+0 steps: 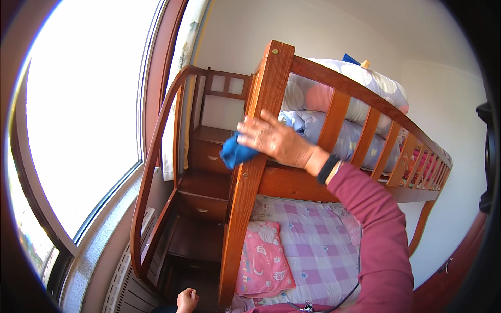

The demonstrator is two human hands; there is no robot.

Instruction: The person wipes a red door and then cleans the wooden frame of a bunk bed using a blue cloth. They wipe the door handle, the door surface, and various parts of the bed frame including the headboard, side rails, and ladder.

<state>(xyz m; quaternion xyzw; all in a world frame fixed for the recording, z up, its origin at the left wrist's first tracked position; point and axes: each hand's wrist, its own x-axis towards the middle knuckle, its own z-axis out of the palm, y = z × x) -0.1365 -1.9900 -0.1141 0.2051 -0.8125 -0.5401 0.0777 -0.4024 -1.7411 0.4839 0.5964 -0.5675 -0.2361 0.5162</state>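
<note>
My right hand [274, 141] presses a blue cloth [236, 152] against the upright wooden corner post [270, 82] of a bunk bed, its fingers stretched over the cloth and the post. Part of the cloth hangs out on the post's left side. A dark band circles the wrist. Low in the view, my left hand [188, 300] is curled near the foot of the post, with nothing visible in it. Beside the post run the slatted guard rail [338, 113] of the upper bunk and its lower side board [301, 184].
Dark wooden drawer steps [203, 184] with a curved handrail [150, 168] stand left of the post, near a radiator [125, 270] and a bright window [86, 98]. Folded quilts [352, 125] fill the upper bunk. A pink pillow [264, 260] lies on the lower bed's checked sheet [321, 242].
</note>
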